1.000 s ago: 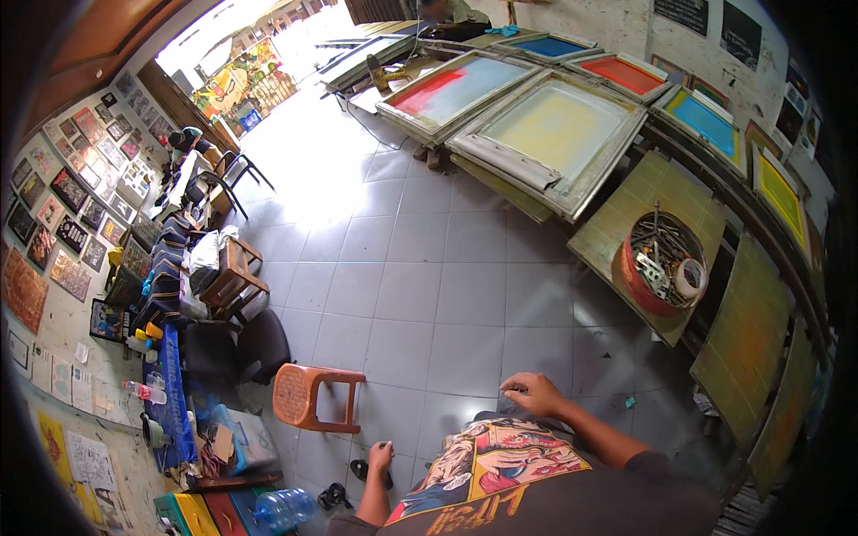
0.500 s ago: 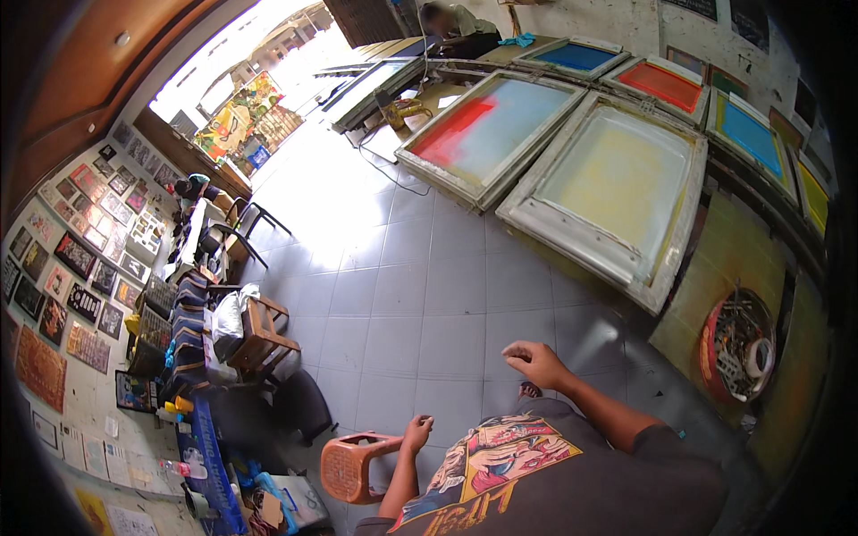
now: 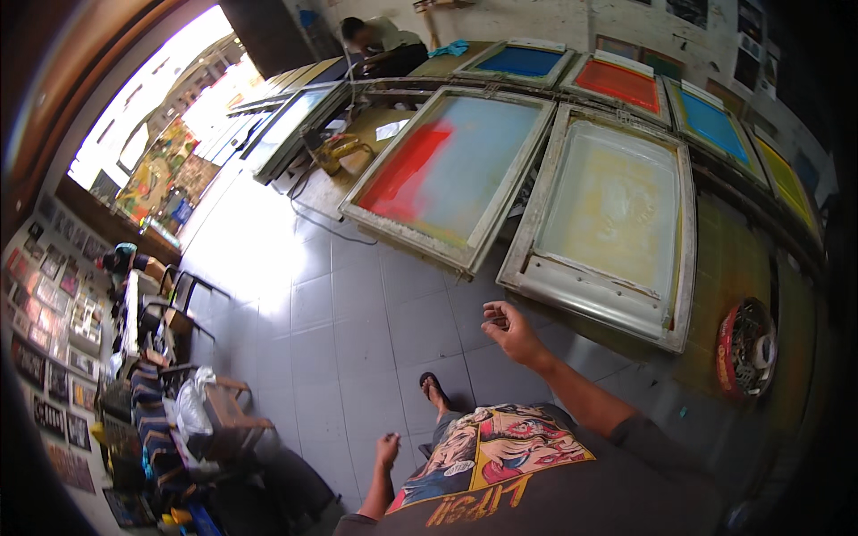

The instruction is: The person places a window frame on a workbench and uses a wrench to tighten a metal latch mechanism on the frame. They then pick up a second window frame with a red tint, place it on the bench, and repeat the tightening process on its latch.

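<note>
My right hand (image 3: 511, 330) hangs in front of me with loosely bent fingers slightly apart and nothing visible in them. It is nearest to a pale framed printing screen (image 3: 617, 210) smeared with yellow, apart from its near edge. Lower down at my left side, my left hand (image 3: 388, 449) is closed, with a small pale spot at the fingertips; whether it holds anything is too small to make out. To the left of the pale screen lies another framed screen (image 3: 456, 165) with a red patch and grey-blue mesh.
Beyond are blue (image 3: 520, 61), red (image 3: 617, 85), light-blue (image 3: 715, 125) and yellow (image 3: 785, 179) screens. A round red tub of small parts (image 3: 746, 348) stands at right. Chairs (image 3: 192, 299) and a stool (image 3: 228, 406) line the left. Another person (image 3: 393, 45) sits at the back.
I have stepped forward and my view has turned right; the screens now sit closer and further left. The orange plastic stool has left the view. Both hands have swung slightly.
</note>
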{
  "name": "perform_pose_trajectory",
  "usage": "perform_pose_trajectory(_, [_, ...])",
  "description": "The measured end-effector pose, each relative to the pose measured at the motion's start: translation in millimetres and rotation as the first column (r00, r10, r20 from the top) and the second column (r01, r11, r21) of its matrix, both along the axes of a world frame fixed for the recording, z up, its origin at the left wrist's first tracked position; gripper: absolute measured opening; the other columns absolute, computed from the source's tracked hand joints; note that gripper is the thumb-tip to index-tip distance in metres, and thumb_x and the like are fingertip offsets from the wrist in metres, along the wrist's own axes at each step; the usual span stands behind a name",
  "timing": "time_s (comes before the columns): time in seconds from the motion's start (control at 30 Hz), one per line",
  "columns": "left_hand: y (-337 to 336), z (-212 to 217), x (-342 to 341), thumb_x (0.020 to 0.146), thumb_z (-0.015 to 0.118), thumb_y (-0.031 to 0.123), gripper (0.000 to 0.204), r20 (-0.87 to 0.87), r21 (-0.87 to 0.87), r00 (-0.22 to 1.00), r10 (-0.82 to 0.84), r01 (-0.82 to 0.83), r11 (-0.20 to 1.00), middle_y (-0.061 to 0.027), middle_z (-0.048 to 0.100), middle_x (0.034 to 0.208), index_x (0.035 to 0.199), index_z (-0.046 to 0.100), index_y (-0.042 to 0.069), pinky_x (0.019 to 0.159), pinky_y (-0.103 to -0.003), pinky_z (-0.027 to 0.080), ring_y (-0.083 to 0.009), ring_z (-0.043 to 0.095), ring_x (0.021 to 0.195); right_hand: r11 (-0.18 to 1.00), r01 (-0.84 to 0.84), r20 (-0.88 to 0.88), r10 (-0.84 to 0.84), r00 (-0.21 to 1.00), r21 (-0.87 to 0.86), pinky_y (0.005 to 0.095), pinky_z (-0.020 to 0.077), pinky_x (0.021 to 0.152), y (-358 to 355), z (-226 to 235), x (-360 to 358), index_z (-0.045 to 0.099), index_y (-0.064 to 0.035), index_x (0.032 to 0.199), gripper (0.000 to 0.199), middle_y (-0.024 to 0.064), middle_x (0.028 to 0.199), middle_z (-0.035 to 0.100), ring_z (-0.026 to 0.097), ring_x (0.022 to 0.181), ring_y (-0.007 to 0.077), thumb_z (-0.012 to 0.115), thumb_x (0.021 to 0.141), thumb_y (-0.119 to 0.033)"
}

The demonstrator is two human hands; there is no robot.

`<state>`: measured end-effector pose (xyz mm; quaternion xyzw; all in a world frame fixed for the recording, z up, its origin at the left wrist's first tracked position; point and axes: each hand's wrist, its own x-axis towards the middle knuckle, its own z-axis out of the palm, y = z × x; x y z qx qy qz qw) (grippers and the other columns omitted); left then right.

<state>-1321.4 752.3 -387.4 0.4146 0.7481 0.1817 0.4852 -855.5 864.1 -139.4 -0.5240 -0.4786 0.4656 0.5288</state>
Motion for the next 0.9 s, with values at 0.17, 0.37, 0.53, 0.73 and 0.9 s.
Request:
perform_pose_trajectory(0.17, [276, 100, -11, 0.094, 0.059, 0.023, 0.033, -0.159, 0.548, 0.978, -0.135, 0.201, 0.812, -0.0188, 0.067, 0.1, 0.109, 0.06, -0.007, 0.084, -0.035, 0.049, -0.0249, 0.063, 0.095, 0.943, 0.329, 0.122, -0.333, 0.935, 0.049, 0.0315, 0.0484, 0.083, 72, -13, -27, 0.05, -0.0026, 0.126, 0.049, 0.0114, 0.118, 0.057, 0.058, 0.103, 0.0203, 0.071, 0.084, -0.018])
perform_pose_trajectory(0.37, [554, 221, 52, 0.092, 0.06, 0.024, 0.034, -0.282, 0.757, 0.91, -0.303, 0.405, 0.512, -0.0216, 0.061, 0.106, 0.114, 0.058, -0.002, 0.085, -0.04, 0.048, -0.0325, 0.061, 0.098, 0.775, 0.629, 0.426, -0.589, 0.687, 0.057, 0.0397, 0.0423, 0.097, 130, -2, -39, 0.037, -0.0007, 0.138, 0.066, 0.0199, 0.137, 0.042, 0.045, 0.125, 0.0326, 0.068, 0.086, -0.026])
perform_pose_trajectory(0.53, [687, 216, 103, 0.09, 0.06, 0.033, 0.044, -0.375, 0.681, 0.852, -0.365, 0.52, 0.516, -0.0235, 0.062, 0.111, 0.118, 0.057, -0.001, 0.085, -0.042, 0.049, -0.0369, 0.063, 0.098, 0.698, 0.715, 0.556, -0.584, 0.592, -0.029, 0.0458, 0.0262, 0.112, 172, -10, -37, 0.025, 0.0043, 0.144, 0.079, 0.0267, 0.147, 0.027, 0.027, 0.138, 0.0398, 0.064, 0.088, -0.036])
perform_pose_trajectory(0.73, [742, 211, 142, 0.09, 0.05, 0.047, 0.054, -0.44, 0.394, 0.658, -0.611, 0.753, 0.527, -0.0289, 0.065, 0.093, 0.102, 0.065, -0.004, 0.085, -0.047, 0.048, -0.0451, 0.061, 0.096, 0.632, 0.747, 0.596, -0.525, 0.608, -0.204, 0.0445, 0.0242, 0.113, 204, -18, -45, 0.023, 0.0107, 0.142, 0.086, 0.0296, 0.148, 0.025, 0.025, 0.138, 0.0416, 0.063, 0.088, -0.042])
perform_pose_trajectory(0.9, [735, 224, 163, 0.091, 0.045, 0.049, 0.056, -0.533, 0.396, 0.634, -0.56, 0.772, 0.497, -0.0309, 0.064, 0.095, 0.097, 0.067, -0.002, 0.086, -0.05, 0.046, -0.0467, 0.06, 0.098, 0.56, 0.817, 0.57, -0.63, 0.528, -0.138, 0.0454, 0.0235, 0.113, 216, -41, -47, 0.024, 0.0118, 0.141, 0.088, 0.0317, 0.147, 0.025, 0.025, 0.138, 0.0429, 0.063, 0.087, -0.045])
